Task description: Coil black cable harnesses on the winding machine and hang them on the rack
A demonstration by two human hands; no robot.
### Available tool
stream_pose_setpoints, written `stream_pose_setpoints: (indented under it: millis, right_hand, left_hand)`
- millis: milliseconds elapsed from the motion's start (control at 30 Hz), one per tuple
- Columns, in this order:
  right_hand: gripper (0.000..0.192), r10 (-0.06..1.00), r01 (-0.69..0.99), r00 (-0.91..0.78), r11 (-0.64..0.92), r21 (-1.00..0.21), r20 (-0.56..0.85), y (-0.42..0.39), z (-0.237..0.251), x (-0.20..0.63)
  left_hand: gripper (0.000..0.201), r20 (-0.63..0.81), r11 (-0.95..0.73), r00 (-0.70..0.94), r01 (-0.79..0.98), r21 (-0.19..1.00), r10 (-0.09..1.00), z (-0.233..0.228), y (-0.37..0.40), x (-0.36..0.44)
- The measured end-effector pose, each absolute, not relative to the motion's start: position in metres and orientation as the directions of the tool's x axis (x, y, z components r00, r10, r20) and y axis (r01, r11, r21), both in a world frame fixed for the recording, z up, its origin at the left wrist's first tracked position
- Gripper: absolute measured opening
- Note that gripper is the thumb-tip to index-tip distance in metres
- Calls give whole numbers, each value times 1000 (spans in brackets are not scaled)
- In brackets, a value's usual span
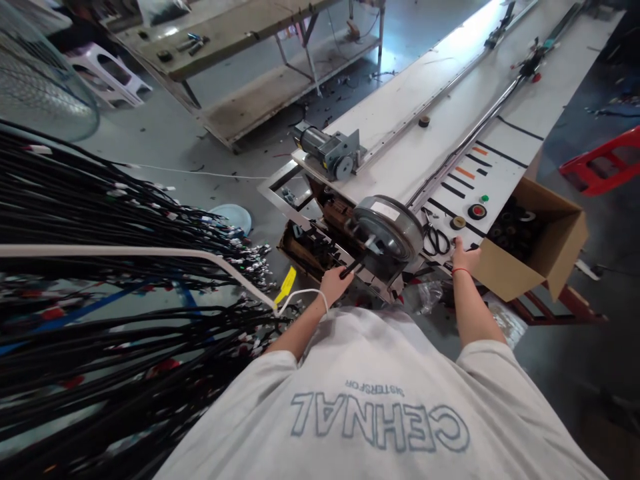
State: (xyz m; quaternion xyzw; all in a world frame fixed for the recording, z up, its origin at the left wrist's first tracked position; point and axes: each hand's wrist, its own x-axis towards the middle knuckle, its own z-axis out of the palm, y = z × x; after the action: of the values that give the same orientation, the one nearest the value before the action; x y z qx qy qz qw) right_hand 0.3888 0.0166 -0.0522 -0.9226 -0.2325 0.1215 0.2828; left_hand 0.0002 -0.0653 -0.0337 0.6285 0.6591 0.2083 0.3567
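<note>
My left hand (pixel 336 283) is closed around a short black rod-like piece (pixel 353 268) just in front of the round grey machine head (pixel 387 227). Whether that piece is a handle or a bundle of cable, I cannot tell. My right hand (pixel 465 257) rests at the near edge of the white bench (pixel 395 150), its fingers curled over something small and dark that is mostly hidden. Black-handled scissors (pixel 436 240) lie just left of it. A tape roll (pixel 457 223) and a red push button (pixel 477 211) sit beyond its fingertips.
An open cardboard box (pixel 520 267) holding dark rolls stands right of the bench. Bundles of black cables (pixel 100 220) hang at the left, with a white tube (pixel 150 251) crossing them. A motor (pixel 323 147) is mounted at the bench's left edge. A red stool (pixel 603 163) stands far right.
</note>
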Motion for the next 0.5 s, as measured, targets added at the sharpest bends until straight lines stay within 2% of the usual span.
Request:
stream_pose_setpoints:
  millis: [233,400,500]
  right_hand:
    - [72,496,362,867,-694,-623,-48,15,-56,390]
    - [68,488,363,872,-694,-621,-36,16,-58,392]
    - [68,492,367,870,-705,-607,-44,17,-59,393]
  left_hand:
    - [30,-240,147,65,630,762,969,-38,-55,18]
    - [34,-189,25,152,713,701,970,-39,-56,14]
    - [31,-247,-12,218,771,636,944,-52,-64,-3]
